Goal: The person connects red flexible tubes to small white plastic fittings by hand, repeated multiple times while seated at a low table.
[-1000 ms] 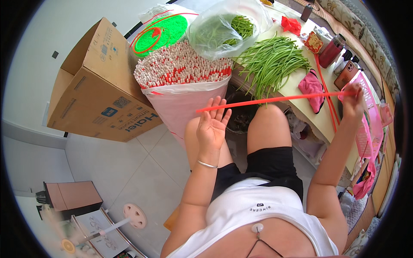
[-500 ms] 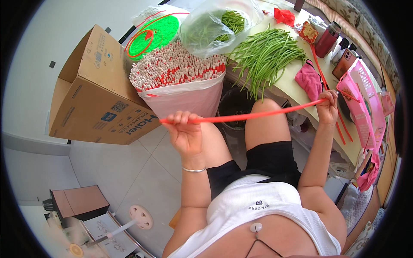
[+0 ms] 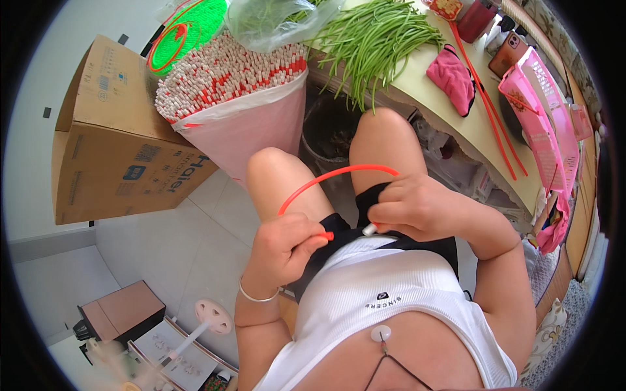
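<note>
Head view, and on the far left stood the cardboard box (image 3: 111, 143), with the pale sack (image 3: 251, 127) of white-tipped red sticks beside it, both untouched. Then came the action: the left hand (image 3: 287, 244) was curled tight around one end of the red tube (image 3: 332, 172), a short red stub poking out past the thumb. And what a change! Half a second earlier that tube ran nearly straight between hands well apart; now it arched over the lap, above the knees, with both ends turned inward. Across the gap, the right hand (image 3: 414, 207) was closed around the other end, a white tip (image 3: 370, 229) sticking out toward the stub, near it but not touching. That brought the ends almost face to face, a real step on, by my reading. Farther right, the pink cloth (image 3: 451, 78) and more red strips (image 3: 509, 166) lay on the worktop (image 3: 411, 81).
</note>
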A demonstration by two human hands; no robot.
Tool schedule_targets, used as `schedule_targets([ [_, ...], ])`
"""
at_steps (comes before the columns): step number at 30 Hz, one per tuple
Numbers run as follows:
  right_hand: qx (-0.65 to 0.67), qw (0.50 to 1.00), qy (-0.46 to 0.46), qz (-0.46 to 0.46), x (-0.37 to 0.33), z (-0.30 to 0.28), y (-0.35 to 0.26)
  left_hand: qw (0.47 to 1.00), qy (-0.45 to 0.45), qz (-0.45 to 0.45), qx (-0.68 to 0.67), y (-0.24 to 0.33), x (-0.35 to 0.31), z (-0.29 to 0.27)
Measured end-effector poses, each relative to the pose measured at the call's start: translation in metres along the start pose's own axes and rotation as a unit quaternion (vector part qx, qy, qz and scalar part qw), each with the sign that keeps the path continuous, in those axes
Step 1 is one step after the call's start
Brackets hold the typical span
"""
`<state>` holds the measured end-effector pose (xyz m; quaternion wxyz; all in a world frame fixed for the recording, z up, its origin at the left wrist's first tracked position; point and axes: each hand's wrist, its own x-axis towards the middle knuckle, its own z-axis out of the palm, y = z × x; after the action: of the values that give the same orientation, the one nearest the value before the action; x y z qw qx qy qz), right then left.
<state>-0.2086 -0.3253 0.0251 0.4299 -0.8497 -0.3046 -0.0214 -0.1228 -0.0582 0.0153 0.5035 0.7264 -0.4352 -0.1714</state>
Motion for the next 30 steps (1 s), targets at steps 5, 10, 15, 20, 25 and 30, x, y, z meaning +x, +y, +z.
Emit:
schedule_targets([
  [5, -0.088, 0.993, -0.034, 0.074, 0.009, 0.022, -0.001, 0.996, 0.051, -0.038, 0.06, -0.005, -0.006, 0.016],
  [10, -0.117, 0.989, -0.048, 0.076, 0.01, 0.03, 0.0, 0.994, 0.072, -0.026, 0.075, -0.004, -0.003, 0.024],
  [15, -0.125, 0.984, -0.076, 0.105, 0.008, 0.034, 0.002, 0.993, 0.067, -0.012, 0.093, -0.01, -0.004, 0.031],
  [20, -0.111, 0.984, -0.107, 0.095, 0.002, 0.043, 0.009, 0.993, 0.028, 0.005, 0.115, -0.017, -0.005, 0.043],
  [25, -0.097, 0.984, -0.122, 0.091, 0.002, 0.052, 0.021, 0.991, 0.033, 0.02, 0.126, -0.023, -0.002, 0.049],
  [30, -0.051, 0.986, -0.129, 0.096, 0.012, 0.055, 0.05, 0.988, 0.01, 0.009, 0.151, -0.036, 0.003, 0.041],
])
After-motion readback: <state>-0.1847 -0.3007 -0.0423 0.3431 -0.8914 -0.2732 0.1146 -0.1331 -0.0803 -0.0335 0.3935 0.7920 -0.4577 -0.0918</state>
